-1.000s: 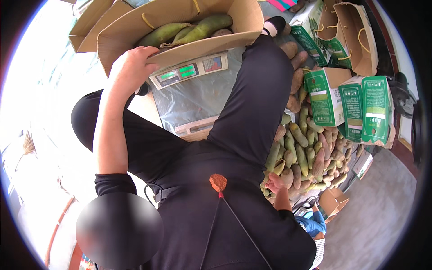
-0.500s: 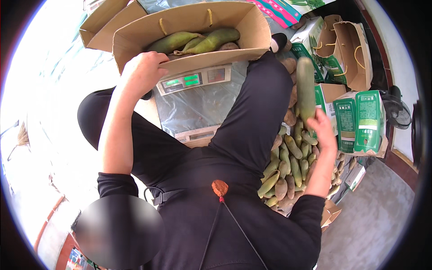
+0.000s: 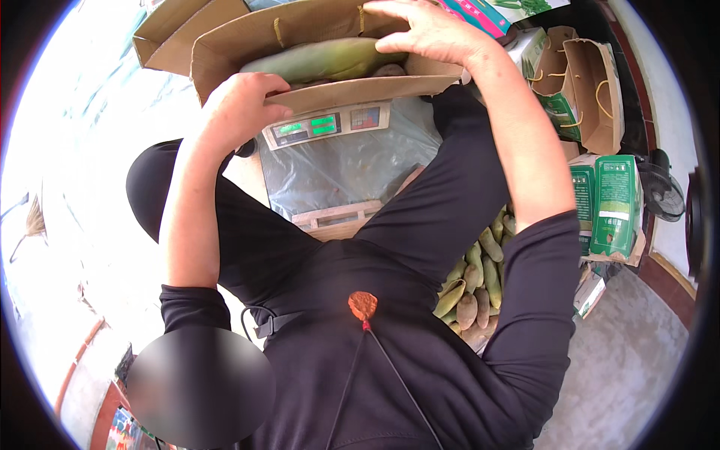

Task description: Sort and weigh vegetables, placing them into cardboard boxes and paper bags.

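A brown paper gift bag (image 3: 360,91) with yellow rope handles stands open-topped at the far middle. Inside it a long green radish (image 3: 315,61) lies lengthwise over other produce, slightly blurred. My left hand (image 3: 236,109) pinches the bag's near rim, fingers inside and thumb outside. Over the bag's right end is my right hand (image 3: 435,34), fingers spread near the far wall and thumb by the radish's right end. Beneath the bag's near side shows a digital scale (image 3: 326,126) with lit green displays.
Many green radishes (image 3: 491,277) are piled at the right beside my leg. Behind them are green-and-white cartons (image 3: 613,202), more open paper bags (image 3: 596,97) and a black fan (image 3: 664,184). Another open carton (image 3: 191,34) stands at the far left.
My right hand has carried a long green radish from the right-hand pile leftward into the bag, and its fingers have spread. My left hand stays on the rim; the bag has shifted slightly.
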Demonstrator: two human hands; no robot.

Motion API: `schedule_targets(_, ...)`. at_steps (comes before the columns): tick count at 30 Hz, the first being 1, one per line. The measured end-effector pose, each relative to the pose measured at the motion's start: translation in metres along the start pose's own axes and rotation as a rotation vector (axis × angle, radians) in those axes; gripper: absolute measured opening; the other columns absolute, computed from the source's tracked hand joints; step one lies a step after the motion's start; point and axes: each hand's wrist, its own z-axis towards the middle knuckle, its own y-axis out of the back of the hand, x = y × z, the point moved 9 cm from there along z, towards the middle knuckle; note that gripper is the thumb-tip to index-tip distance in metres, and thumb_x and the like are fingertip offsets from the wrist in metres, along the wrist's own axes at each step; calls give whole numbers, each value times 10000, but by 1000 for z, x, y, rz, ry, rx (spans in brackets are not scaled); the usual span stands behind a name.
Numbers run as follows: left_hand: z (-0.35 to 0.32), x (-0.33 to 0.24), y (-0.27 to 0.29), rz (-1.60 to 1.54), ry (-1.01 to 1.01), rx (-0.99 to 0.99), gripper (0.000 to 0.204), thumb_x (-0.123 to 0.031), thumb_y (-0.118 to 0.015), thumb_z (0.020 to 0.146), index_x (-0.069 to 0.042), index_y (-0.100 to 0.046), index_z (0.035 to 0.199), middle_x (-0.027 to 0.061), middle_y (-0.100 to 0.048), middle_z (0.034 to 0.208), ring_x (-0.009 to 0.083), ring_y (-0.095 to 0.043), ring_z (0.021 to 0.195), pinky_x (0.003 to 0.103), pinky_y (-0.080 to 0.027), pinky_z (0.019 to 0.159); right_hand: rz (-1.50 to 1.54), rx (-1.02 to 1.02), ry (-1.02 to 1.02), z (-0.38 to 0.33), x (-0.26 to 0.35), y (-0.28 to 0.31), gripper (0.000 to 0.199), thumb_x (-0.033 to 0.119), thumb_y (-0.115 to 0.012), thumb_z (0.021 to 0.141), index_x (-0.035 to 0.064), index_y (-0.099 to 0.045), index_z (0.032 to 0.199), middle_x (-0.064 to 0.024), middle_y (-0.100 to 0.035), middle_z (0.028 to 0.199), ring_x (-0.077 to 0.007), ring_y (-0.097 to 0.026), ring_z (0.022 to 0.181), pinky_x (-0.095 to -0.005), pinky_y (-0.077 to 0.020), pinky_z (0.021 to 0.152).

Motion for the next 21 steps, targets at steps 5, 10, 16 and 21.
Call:
schedule_targets(5,0,9,7,-83,-31,-97,308,-167,-711,765,-49,-676,1048,143,-689,926,292,-663,870,360,-519,802,335,-391,-95,-11,-36,14,433,200,-681,840,1,-588,1213,-150,-667,1053,-237,-622,973,-322,-476,866)
schedule_targets(10,5,9,16,-105,-100,-233,296,-163,-704,786,-51,-673,1058,111,-699,929,257,-674,858,345,-529,795,778,-676,-192,-50,-116,7,317,112,-621,895,-42,-586,1170,-58,-642,985,-120,-589,908,-261,-475,821)
schedule_targets(16,7,16,22,-220,-14,-270,264,-49,-659,841,-11,-652,1102,109,-683,1007,194,-667,960,290,-522,840,766,-670,-412,-74,-158,1,379,218,-642,882,34,-586,1209,-60,-647,1062,-138,-588,973,-301,-440,872)
schedule_targets(21,8,27,28,-208,-35,-371,274,-42,-645,854,-23,-648,1127,104,-680,1031,181,-657,970,284,-513,855,762,-590,-502,-76,-173,-9,459,409,-643,890,125,-596,1248,-48,-645,1178,-142,-579,1074,-356,-392,937)
